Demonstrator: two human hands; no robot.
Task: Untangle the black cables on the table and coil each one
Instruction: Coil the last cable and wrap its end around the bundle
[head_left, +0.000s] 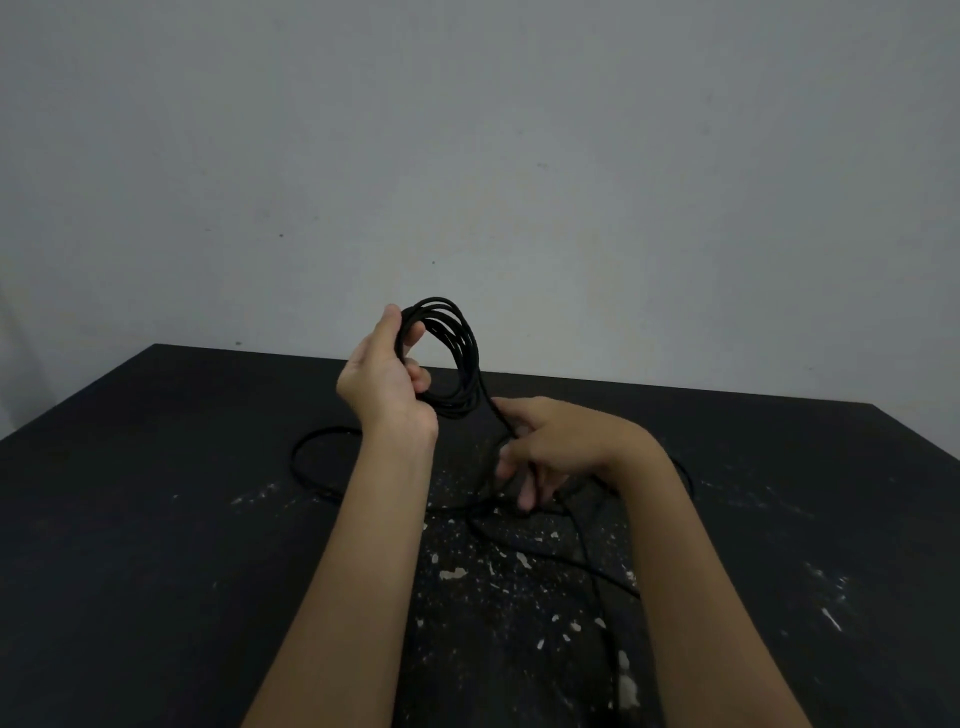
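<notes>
Black cables (294, 460) lie in loose loops on the dark, paint-flecked tabletop (156, 545). They spread out to the left of the left hand, under the right hand and back past the right forearm. Against so dark a surface I cannot tell how many there are or where they cross. Raised above that slack, the coil (466, 345) stands upright with several turns gathered. The left hand (382, 382) grips it at its left side, thumb up along the outside and fingers hooked through the ring. From the coil's bottom a strand (493, 408) runs down into the right hand (553, 441), which sits lower and just to the right of the left hand, its fingers curled round the strand close above the tabletop. The hands are apart, each clamped on cable. The risk, I judge, sits below the right hand: if the next turn is drawn up while the slack is crossed there, the pull could cinch a knot — or drag the loops along the tabletop. A slackened left grip would let the gathered turns spring apart.
</notes>
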